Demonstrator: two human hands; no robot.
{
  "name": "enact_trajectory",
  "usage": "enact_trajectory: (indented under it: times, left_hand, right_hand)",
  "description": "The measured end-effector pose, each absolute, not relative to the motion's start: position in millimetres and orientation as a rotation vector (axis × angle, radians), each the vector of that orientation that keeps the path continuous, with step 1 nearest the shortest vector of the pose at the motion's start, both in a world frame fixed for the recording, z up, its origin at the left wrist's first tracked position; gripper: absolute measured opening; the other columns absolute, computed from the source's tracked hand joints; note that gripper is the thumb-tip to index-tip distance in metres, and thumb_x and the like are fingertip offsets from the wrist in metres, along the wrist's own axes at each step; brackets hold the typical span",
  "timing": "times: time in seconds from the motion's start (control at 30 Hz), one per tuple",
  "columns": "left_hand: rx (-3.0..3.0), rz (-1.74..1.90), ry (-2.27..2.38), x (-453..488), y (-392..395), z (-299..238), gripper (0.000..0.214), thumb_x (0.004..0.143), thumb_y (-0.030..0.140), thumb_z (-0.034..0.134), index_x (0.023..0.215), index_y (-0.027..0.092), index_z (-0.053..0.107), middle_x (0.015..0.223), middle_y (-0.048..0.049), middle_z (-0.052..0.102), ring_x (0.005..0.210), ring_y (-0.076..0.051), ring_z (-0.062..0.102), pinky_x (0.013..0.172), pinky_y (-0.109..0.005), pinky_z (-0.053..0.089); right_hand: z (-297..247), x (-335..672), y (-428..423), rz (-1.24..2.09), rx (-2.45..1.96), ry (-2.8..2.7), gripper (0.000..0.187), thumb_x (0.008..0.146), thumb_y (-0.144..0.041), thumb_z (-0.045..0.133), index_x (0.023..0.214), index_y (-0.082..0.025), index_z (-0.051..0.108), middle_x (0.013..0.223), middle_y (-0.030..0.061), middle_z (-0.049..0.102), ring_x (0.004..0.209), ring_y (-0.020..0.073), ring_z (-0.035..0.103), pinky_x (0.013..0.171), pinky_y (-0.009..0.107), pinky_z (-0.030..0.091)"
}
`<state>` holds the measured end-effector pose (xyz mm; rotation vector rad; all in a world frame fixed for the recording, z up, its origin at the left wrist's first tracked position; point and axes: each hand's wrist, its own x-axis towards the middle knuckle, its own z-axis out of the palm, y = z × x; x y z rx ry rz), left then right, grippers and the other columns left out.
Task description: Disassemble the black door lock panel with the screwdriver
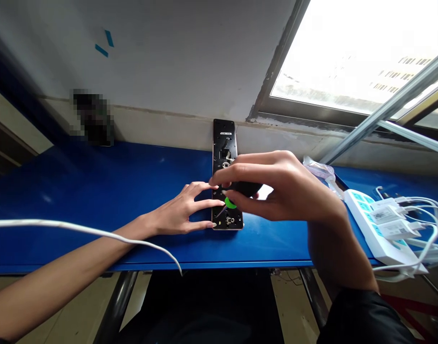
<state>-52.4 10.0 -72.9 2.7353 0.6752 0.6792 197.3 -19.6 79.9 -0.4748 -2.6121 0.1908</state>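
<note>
Along the blue bench [97, 210], a pixelated blur [93, 117] hides something against the wall [169, 57] at upper left, while a white power strip [366, 220] crowded with chargers [391, 215] sits at right below the window [348, 57]. At centre lies the black door-lock plate [224, 143], its lower half blocked by your hands. Your left hand [179, 210] has an open grip, fingers splayed on the plate; your right hand [287, 191] grips a black-handled screwdriver [242, 188] over a half-hidden green piece [230, 204] you can't make out.
</note>
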Motion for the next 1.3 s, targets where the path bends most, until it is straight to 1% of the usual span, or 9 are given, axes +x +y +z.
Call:
enact_trajectory:
  times: [0.1,0.27,0.4,0.53,0.7,0.83,1.0,1.13,1.3]
  left_hand:
    - [2.747,0.665,0.684,-52.1,8.8,-71.9,0.049,0.095,0.044,0.070,0.142,0.032,0.060,0.157,-0.0133,0.040,0.143,-0.040,0.040,0.115,-0.063,0.043]
    - [2.763,0.664,0.687,-51.8,7.9,-72.5,0.051,0.097,0.045,0.068,0.144,0.031,0.058,0.158,-0.0141,0.037,0.145,-0.038,0.038,0.117,-0.060,0.042]
    - [2.759,0.663,0.695,-51.9,8.4,-73.1,0.051,0.096,0.045,0.069,0.144,0.032,0.058,0.158,-0.0132,0.039,0.144,-0.039,0.040,0.116,-0.060,0.043]
    - [2.746,0.652,0.703,-52.1,8.7,-72.8,0.053,0.096,0.046,0.070,0.145,0.033,0.057,0.159,-0.0126,0.038,0.145,-0.039,0.038,0.117,-0.058,0.043]
    - [2.748,0.647,0.710,-52.4,8.9,-73.7,0.052,0.096,0.046,0.069,0.145,0.033,0.058,0.157,-0.0128,0.039,0.145,-0.039,0.039,0.117,-0.060,0.042]
    - [2.734,0.665,0.700,-52.5,8.5,-73.6,0.054,0.094,0.046,0.071,0.145,0.034,0.058,0.159,-0.0118,0.039,0.145,-0.039,0.040,0.117,-0.059,0.043]
    - [2.738,0.645,0.709,-51.7,8.1,-71.7,0.053,0.095,0.044,0.070,0.145,0.033,0.058,0.159,-0.0126,0.039,0.146,-0.040,0.038,0.116,-0.061,0.043]
    - [2.733,0.645,0.701,-51.3,8.1,-70.8,0.052,0.096,0.045,0.070,0.145,0.032,0.058,0.159,-0.0134,0.038,0.147,-0.040,0.037,0.117,-0.061,0.042]
    - [2.739,0.603,0.720,-51.5,8.1,-70.1,0.051,0.096,0.045,0.069,0.144,0.032,0.058,0.158,-0.0136,0.038,0.147,-0.039,0.037,0.117,-0.060,0.043]
  right_hand:
    - [79.2,196.5,-19.3,0.178,-0.542,-2.621,0.041,0.091,-0.020,0.067,0.131,-0.019,0.063,0.109,0.0038,0.074,0.084,0.0116,0.066,0.068,0.023,0.051]
    - [78.2,195.8,-18.1,0.173,-0.542,-2.585,0.026,0.096,-0.023,0.064,0.122,-0.017,0.068,0.098,0.0032,0.074,0.074,0.0087,0.063,0.063,0.021,0.049]
    - [79.5,197.0,-19.6,0.232,-0.503,-2.615,0.047,0.088,-0.015,0.065,0.134,-0.018,0.062,0.114,0.0051,0.073,0.085,0.0116,0.066,0.070,0.024,0.051]
    - [81.5,198.2,-20.5,0.240,-0.529,-2.618,0.025,0.092,-0.016,0.066,0.117,-0.016,0.071,0.097,0.0012,0.074,0.077,0.0079,0.064,0.070,0.021,0.050]
    - [83.0,198.1,-20.3,0.283,-0.504,-2.633,0.047,0.083,-0.012,0.070,0.130,-0.016,0.066,0.106,0.0032,0.073,0.084,0.0108,0.064,0.072,0.024,0.050]
    - [83.3,197.7,-19.7,0.224,-0.537,-2.610,0.020,0.094,-0.020,0.067,0.113,-0.015,0.072,0.091,0.0012,0.072,0.075,0.0081,0.062,0.068,0.021,0.048]
    - [84.5,198.9,-19.7,0.282,-0.525,-2.642,0.043,0.085,-0.011,0.069,0.127,-0.015,0.066,0.103,0.0035,0.073,0.080,0.0102,0.064,0.068,0.022,0.049]
    - [85.5,199.5,-20.5,0.249,-0.529,-2.635,0.021,0.093,-0.017,0.066,0.113,-0.015,0.072,0.093,0.0012,0.072,0.074,0.0076,0.063,0.067,0.020,0.049]
    - [86.0,200.4,-20.5,0.290,-0.516,-2.654,0.035,0.088,-0.014,0.069,0.123,-0.016,0.069,0.101,0.0029,0.073,0.079,0.0096,0.064,0.068,0.021,0.050]
